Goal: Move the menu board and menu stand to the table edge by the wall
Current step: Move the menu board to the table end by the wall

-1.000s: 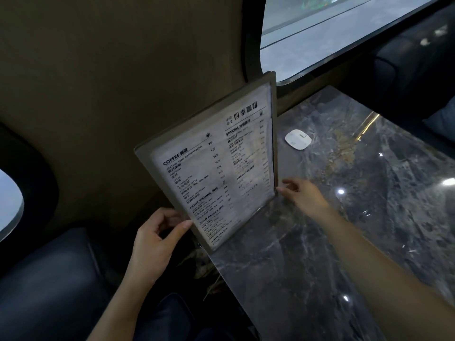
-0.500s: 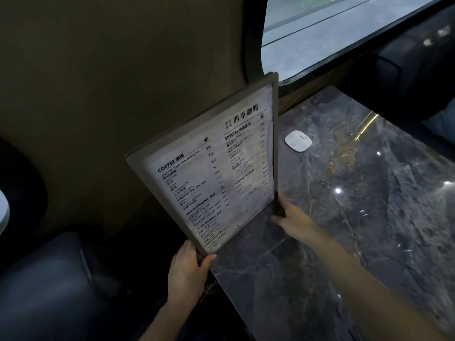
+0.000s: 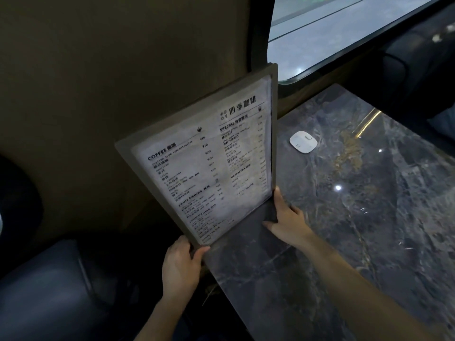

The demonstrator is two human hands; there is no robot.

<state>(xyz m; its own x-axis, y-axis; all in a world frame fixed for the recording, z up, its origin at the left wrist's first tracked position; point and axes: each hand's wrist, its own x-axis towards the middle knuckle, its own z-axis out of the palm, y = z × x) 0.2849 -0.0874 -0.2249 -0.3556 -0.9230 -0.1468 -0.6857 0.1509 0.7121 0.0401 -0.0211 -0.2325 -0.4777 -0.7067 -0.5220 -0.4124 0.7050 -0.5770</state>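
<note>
The menu board [image 3: 209,158], a grey frame around a white printed menu sheet, stands tilted on its lower edge along the left edge of the dark marble table [image 3: 344,230], close to the brown wall. My left hand [image 3: 181,264] grips its lower left corner from below, off the table's corner. My right hand [image 3: 286,217] holds the lower right corner, thumb up along the frame's edge, fingers around a dark part at the bottom. A separate menu stand cannot be told apart from the board.
A small white rounded device [image 3: 302,142] lies on the table behind the board. The brown wall [image 3: 98,94] and a window [image 3: 344,28] run along the table's far side. A dark seat [image 3: 44,291] is at lower left, another seat at upper right.
My left hand slid from the board's left side down to its lower left corner. My right hand closed on the lower right corner. The board's left end swung slightly outward and down.
</note>
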